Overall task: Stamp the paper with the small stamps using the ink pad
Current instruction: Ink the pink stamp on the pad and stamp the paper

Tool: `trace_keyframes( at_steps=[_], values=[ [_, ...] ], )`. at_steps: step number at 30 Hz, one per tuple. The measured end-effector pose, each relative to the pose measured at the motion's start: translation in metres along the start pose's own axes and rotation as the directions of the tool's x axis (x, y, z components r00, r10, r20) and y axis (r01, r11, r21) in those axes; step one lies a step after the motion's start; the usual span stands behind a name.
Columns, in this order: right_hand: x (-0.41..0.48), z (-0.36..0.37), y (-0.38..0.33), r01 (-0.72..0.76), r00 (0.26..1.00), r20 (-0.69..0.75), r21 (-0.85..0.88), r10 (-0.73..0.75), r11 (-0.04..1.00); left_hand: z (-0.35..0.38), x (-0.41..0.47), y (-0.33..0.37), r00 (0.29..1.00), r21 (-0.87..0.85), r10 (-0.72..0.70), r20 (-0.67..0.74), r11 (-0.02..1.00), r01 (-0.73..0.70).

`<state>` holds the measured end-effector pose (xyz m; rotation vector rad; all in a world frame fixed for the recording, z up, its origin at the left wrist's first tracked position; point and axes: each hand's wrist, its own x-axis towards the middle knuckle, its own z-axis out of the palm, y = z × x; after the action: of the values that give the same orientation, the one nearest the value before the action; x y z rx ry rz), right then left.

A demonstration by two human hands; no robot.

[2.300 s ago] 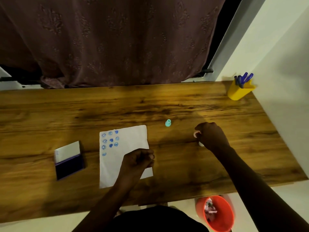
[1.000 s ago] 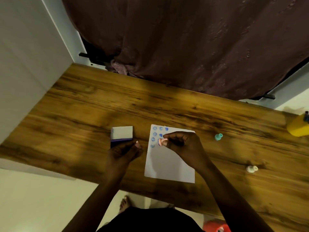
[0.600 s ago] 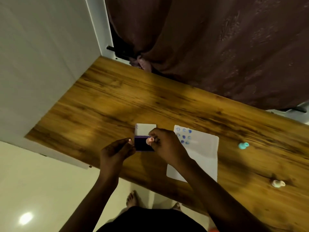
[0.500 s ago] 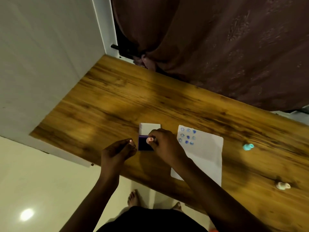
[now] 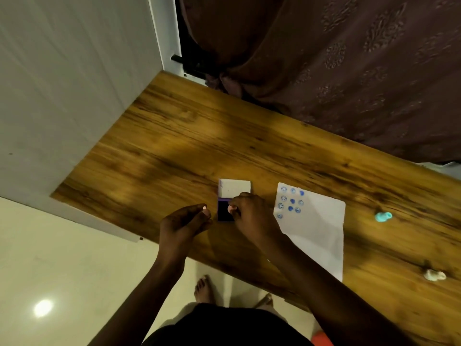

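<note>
Stamp (image 5: 229,209), small and pinkish, pinched at the tips of right hand (image 5: 249,216), held down on or just above the dark face of ink pad (image 5: 225,210); contact itself not resolvable. Only the stamp's top showing between the fingers, axis apparently near upright. Pad lying open on table (image 5: 174,151), white lid (image 5: 234,188) folded back on the far side, ink half nearer the body.

Left hand (image 5: 184,223) just beside the pad's left edge, fingers curled loosely with tips together, clamped on nothing visible; touching the pad or not, cannot tell. Likely steadying or ready to.

Paper (image 5: 314,226) just to the right of the pad, long axis running away from the body and slightly skewed. Cluster of blue prints (image 5: 290,202) in its far-left corner; rest of the sheet blank. Key relation: free paper lies to the right of the stamp and somewhat nearer the body, on the right hand's own side. Judged next: lift off pad, short carry rightward, press below or beside the existing prints. Right hand plainly the nearer one for that.

Teal stamp (image 5: 383,216) lying on the table beyond the paper's right edge. White stamp (image 5: 434,275) further right and nearer, on its side. Both well apart from either hand.
</note>
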<state>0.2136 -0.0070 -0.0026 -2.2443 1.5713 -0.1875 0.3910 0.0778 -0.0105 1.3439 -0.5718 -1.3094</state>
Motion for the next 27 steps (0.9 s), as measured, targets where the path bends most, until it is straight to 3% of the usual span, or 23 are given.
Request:
trace_keyframes(
  at_steps=[10,14,18,24,27],
  values=[
    [0.001,-0.008,-0.004,0.022,1.000,0.016,-0.019,-0.022,1.000,0.009,0.000,0.000,0.997,0.023,0.042,0.059,0.999,-0.044],
    [0.000,-0.022,-0.001,0.015,1.000,-0.005,0.086,-0.014,0.996,0.014,0.002,-0.001,0.995,0.038,0.046,0.088,0.998,-0.049],
    [-0.014,-0.051,0.025,-0.100,0.980,-0.136,0.286,0.144,0.953,0.019,0.003,-0.003,0.988,0.041,0.054,0.141,0.997,-0.060],
    [-0.055,-0.058,0.093,-0.350,0.912,-0.150,0.195,0.381,0.916,0.029,0.002,-0.012,0.986,0.038,0.016,0.164,0.999,-0.022],
    [-0.067,-0.049,0.105,-0.393,0.903,-0.115,0.172,0.415,0.903,0.033,0.001,-0.016,0.988,0.047,-0.004,0.157,0.999,-0.003]
  ],
)
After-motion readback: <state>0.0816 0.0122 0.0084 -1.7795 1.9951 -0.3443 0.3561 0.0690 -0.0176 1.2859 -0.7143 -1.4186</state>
